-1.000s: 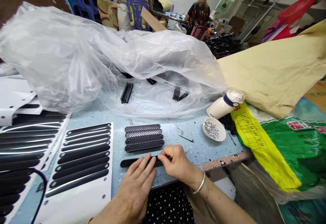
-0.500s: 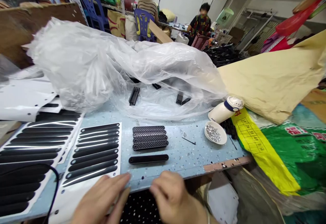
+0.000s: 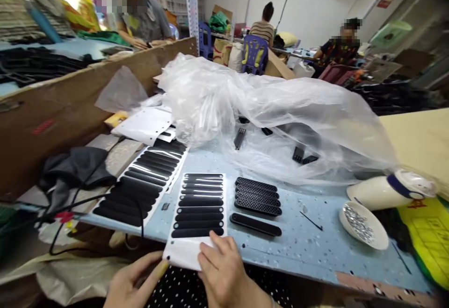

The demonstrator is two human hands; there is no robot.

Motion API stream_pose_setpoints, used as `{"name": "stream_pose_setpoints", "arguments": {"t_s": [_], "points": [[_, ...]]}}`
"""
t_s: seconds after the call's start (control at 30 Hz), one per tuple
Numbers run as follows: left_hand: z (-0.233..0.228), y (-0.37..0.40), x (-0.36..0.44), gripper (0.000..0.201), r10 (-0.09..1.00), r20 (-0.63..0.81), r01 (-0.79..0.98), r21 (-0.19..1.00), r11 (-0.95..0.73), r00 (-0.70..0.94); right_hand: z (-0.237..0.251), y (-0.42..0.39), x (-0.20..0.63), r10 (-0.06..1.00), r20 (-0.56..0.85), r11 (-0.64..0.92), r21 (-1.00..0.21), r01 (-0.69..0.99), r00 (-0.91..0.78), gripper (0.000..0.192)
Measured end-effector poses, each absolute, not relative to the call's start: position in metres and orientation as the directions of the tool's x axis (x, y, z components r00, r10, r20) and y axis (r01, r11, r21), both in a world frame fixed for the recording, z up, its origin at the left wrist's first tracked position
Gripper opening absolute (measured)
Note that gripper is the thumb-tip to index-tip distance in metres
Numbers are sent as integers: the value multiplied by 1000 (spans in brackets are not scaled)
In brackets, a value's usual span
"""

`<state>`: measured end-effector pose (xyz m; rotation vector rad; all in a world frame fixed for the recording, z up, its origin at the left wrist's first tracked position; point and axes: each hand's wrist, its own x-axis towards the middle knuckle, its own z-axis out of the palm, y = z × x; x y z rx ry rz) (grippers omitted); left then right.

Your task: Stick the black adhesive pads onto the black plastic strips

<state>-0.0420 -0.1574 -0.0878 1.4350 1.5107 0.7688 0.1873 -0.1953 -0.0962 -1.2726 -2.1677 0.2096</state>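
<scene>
"Where the blue bench point(image 3: 301, 252) runs out at the left, what lies there?"

"A dark crumpled cloth point(image 3: 79, 168), with a black cable point(image 3: 142, 214) trailing beside it and looping across the near part of a slanted sheet of black strips point(image 3: 140, 184)."

"And the left hand point(image 3: 135, 280)?"

"Next along, at the bench's front edge. Its thumb and forefinger are pinched together on the near left corner of a second, white panel point(image 3: 185, 252)."

"Is that panel flat?"

"Its far part lies on the bench, rows of black strips point(image 3: 198, 219) upward; the bare near end reaches past the edge, above a dotted black garment point(image 3: 171, 291)."

"How is the right hand point(image 3: 224, 266)?"

"Its fingers are on that bare end, slightly spread. The underside is hidden there, so I can't tell whether it grips or only rests."

"Farther right?"

"Four black lattice pieces point(image 3: 257, 196), side by side, with a single black bar point(image 3: 256, 225) just in front. Translucent plastic sheeting point(image 3: 228, 97) spreads behind."

"Then?"

"A thin black stick point(image 3: 311, 220), a white bowl point(image 3: 381, 240) holding small silvery bits point(image 3: 358, 224), and a white bottle point(image 3: 372, 192) just behind the bowl."
</scene>
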Motion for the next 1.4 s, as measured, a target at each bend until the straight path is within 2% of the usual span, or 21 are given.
{"name": "stream_pose_setpoints", "arguments": {"t_s": [0.07,0.13,0.27,0.47,0.7,0.93,1.07,1.2,1.4], "points": [[-78,-159,-24,33,908,-391,158,916,368,150,-99,-207,192,782,514,577,-385,720,-352,21],[-68,-159,-10,34,838,-485,-17,863,505,252,-94,-212,198,736,566,633,-384,673,-370,20],[-61,-165,-2,30,807,-503,-153,811,564,310,-73,-202,205,762,585,614,-518,595,-277,20],[-58,-171,2,26,835,-470,-257,801,540,288,-71,-179,184,842,462,530,-616,583,-277,31],[-55,-164,6,26,825,-474,-312,769,558,308,-83,-170,172,884,448,445,-721,532,-132,25],[-58,-161,8,31,807,-504,-371,717,590,308,-83,-171,170,848,515,500,-701,508,-124,22],[-55,-161,11,27,835,-468,-304,783,543,288,-74,-166,169,905,415,413,-800,435,-97,26],[-50,-157,15,25,862,-381,-213,860,464,335,-68,-157,168,942,310,337,-859,387,-131,15],[-53,-151,19,30,846,-408,-266,822,504,343,-72,-153,170,970,228,244,-922,299,-87,27]]}}
